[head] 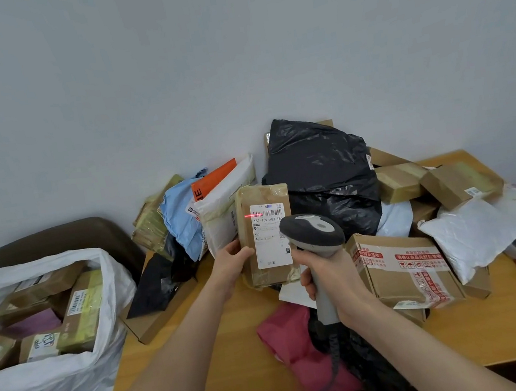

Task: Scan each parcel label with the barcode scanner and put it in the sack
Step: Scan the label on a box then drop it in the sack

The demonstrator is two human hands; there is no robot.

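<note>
head view. right hand [335,280] nearest, fingers [309,284] clenched round the grey handle of the barcode scanner [313,230], scanner head pointing far-left. left hand [230,264] fingers grasp the lower left edge of a brown parcel [261,194], held upright above the worktop [238,347], just left of the scanner. white label [271,243] faces the camera; red scan line [253,215] falls on the barcode's left end. white sack [44,384] stands open at left beside the worktop, boxes inside. pink bag [290,340] lies near, by the right wrist.
</note>
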